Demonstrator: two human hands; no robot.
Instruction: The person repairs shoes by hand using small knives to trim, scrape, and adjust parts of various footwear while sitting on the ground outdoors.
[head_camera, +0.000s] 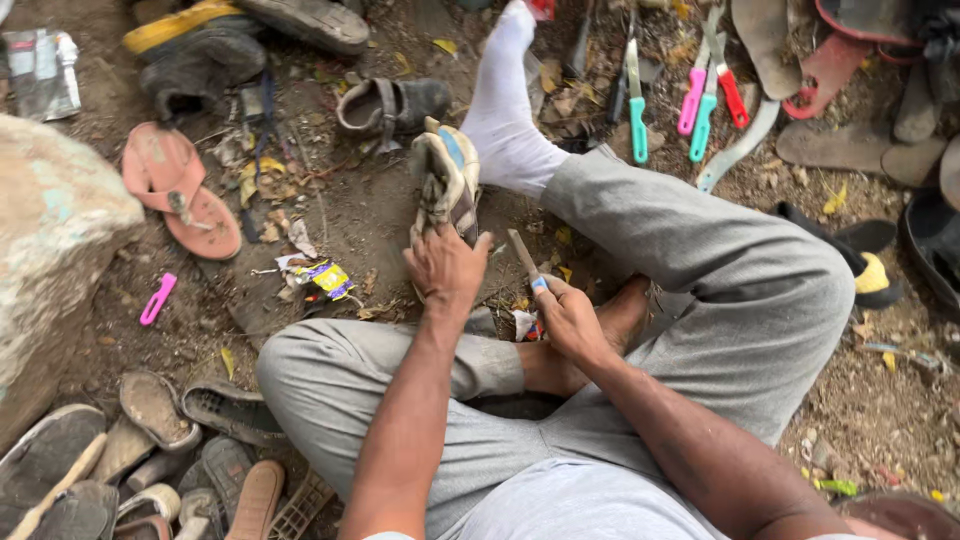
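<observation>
1. Head view, centre of the frame: the left hand (445, 268) is closed over the heel end of a worn cream sports shoe (447, 178) with blue patches, standing it toe-up on the dirt just left of the white-socked foot (505, 105)
2. The right hand (572, 322), right of centre, is closed around a small knife (526, 262) with a light-blue handle, its blade pointing up and left toward the shoe but apart from it
3. The shoe looks light and soft in the upper, stiffer at the sole; I judge a firm hold at the heel or sole edge steadies it best, since the loose upper would buckle
4. The knife looks slim and rigid, best held low on the handle
5. Around them: a pink sandal (185, 190) at upper left, a grey child's sandal (390, 105) above centre, coloured tools (700, 95) at upper right, a pink clip (157, 298) at left, a pile of old soles (150, 465) at lower left
6. The person's grey-trousered legs crowd the work space; litter and dry leaves lie close by
</observation>
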